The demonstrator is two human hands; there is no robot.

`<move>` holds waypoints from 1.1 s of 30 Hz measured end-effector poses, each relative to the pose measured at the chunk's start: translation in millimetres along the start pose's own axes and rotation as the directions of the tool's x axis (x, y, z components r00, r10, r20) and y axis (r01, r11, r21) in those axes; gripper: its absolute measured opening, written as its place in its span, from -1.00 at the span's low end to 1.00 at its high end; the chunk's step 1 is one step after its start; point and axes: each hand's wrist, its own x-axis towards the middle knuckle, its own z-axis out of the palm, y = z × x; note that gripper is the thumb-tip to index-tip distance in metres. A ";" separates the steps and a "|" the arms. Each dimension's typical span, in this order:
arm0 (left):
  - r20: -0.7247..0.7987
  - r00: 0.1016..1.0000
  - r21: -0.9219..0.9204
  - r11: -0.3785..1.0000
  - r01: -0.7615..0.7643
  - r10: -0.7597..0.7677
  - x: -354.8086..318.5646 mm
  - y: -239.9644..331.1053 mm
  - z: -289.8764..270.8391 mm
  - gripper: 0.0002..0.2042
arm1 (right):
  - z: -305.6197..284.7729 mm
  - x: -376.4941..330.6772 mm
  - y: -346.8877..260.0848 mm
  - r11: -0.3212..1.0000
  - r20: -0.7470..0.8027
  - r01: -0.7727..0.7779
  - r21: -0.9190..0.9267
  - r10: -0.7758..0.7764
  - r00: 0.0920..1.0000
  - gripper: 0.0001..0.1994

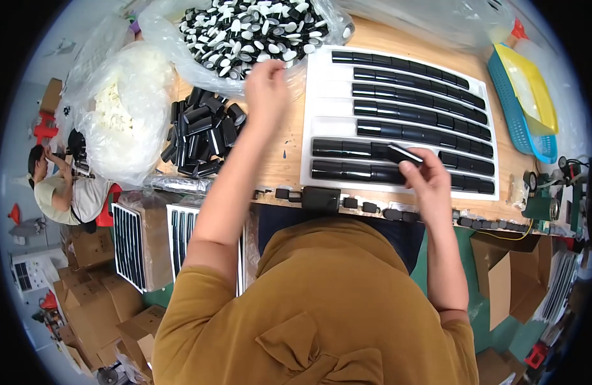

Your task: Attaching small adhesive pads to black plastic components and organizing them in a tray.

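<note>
My right hand [431, 183] is closed on a short black tube [404, 154], tilted just above the lower rows of a white tray [334, 90]. Rows of glossy black tubes [424, 135] lie end to end in that tray. My left hand [267, 93], slightly blurred, is at the near edge of a clear plastic bag filled with small black-and-white caps [257, 38]. Its fingers are curled together, and what is between them cannot be made out. Left of that forearm is a loose pile of black tubes [203, 131].
A bag of small cream-coloured pieces [119, 106] stands at the left. Blue and yellow baskets [521, 102] sit at the table's right end. Filled trays [128, 244] and cardboard boxes [94, 308] are below on the left. Another person [55, 186] sits at far left.
</note>
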 end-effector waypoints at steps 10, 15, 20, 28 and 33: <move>0.277 0.942 0.676 0.735 -0.051 -0.191 44.0 -48.5 13.0 -0.77 | -43.5 21.7 23.1 0.995 -0.385 0.098 -0.002 -0.091 0.918 -0.79; 0.084 0.990 0.593 0.804 0.044 -0.116 40.0 -60.0 17.4 -0.82 | -42.1 26.0 38.7 0.990 -0.307 -0.047 -0.134 0.003 0.952 -0.75; -0.080 0.994 0.223 0.971 0.084 -0.067 36.3 -34.7 2.7 -0.80 | -33.0 30.4 46.1 0.950 -0.312 -0.065 -0.305 -0.034 0.950 -0.78; 0.432 0.858 -0.591 0.631 0.502 -0.278 -27.9 55.4 -8.0 -0.85 | -35.1 21.8 51.3 0.615 -0.231 0.089 -0.784 -0.423 0.876 -0.78; 0.556 0.763 -0.572 0.515 0.638 -0.329 -58.6 85.9 -3.7 -0.79 | -34.9 17.8 43.7 0.689 -0.235 0.073 -0.721 -0.343 0.910 -0.77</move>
